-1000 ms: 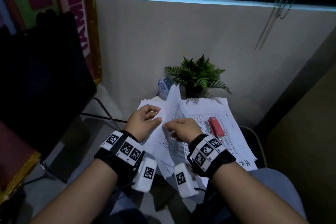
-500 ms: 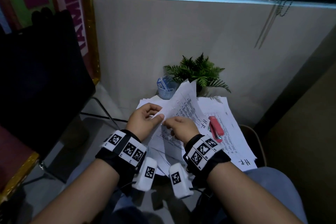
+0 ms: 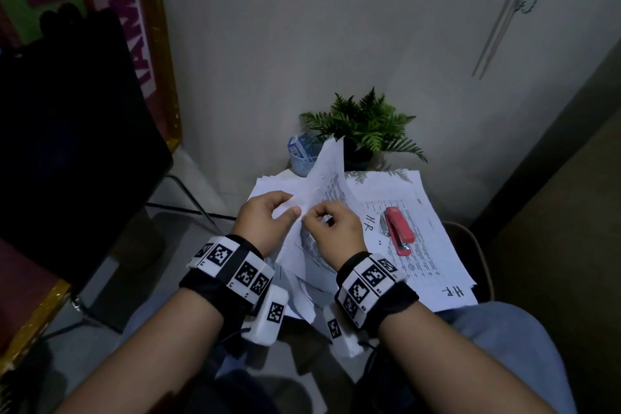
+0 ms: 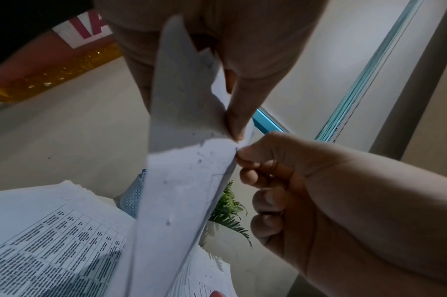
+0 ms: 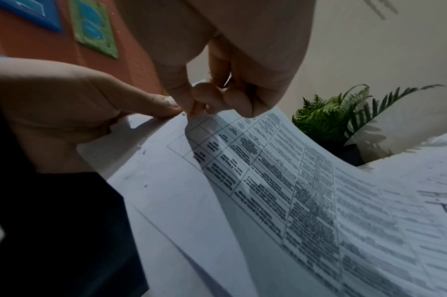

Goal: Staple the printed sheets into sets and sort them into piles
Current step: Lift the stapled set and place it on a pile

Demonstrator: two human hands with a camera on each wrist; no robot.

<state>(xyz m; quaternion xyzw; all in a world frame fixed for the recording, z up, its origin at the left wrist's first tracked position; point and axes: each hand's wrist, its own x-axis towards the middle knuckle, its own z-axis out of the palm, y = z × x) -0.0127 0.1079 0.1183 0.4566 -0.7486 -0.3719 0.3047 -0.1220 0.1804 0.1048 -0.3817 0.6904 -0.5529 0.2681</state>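
A set of printed sheets (image 3: 327, 178) stands lifted over the small table, its far end curling up towards the plant. My left hand (image 3: 268, 218) pinches its near corner between thumb and fingers. Right beside it, my right hand (image 3: 331, 228) pinches the neighbouring sheet edge. In the left wrist view the held sheets (image 4: 182, 160) hang between both hands; the right wrist view shows the printed table on the sheet (image 5: 281, 180). A red stapler (image 3: 398, 227) lies untouched on the paper pile (image 3: 433, 255) to the right.
A potted fern (image 3: 364, 126) and a blue mesh cup (image 3: 302, 158) stand at the table's back edge by the wall. A dark chair (image 3: 77, 144) is at the left. More sheets marked "H.R" (image 3: 453, 292) reach the near right corner.
The lifted sheets have swung more upright and narrower. My hands have drawn closer together at the near corner, both still pinching paper.
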